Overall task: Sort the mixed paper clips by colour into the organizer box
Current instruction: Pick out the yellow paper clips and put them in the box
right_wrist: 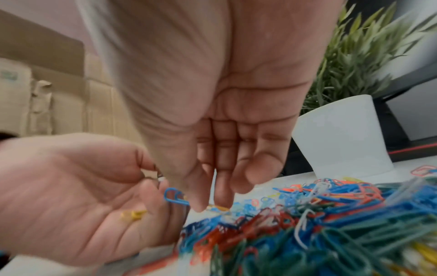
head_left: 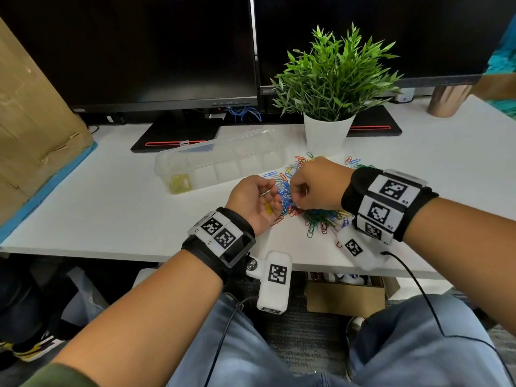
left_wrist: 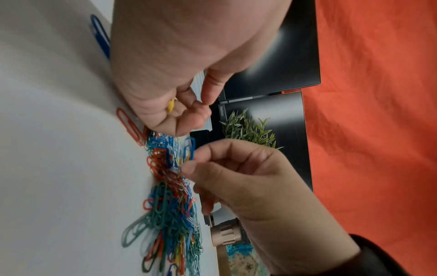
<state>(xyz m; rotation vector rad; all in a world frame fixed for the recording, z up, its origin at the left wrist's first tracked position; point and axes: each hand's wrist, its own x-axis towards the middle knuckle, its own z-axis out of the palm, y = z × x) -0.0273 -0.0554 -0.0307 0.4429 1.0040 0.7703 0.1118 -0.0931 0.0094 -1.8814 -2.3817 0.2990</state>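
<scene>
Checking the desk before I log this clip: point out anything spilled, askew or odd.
Nothing stands out beyond the task's own mess: the mixed paper clips lie loose on the desk, and the organizer box stands open holding only yellow clips in one end compartment.

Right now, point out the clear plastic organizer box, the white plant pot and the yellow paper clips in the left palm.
clear plastic organizer box (head_left: 252, 163), head view, front wall.
white plant pot (head_left: 325, 134), head view, side.
yellow paper clips (right_wrist: 133, 215), right wrist view, middle.
</scene>
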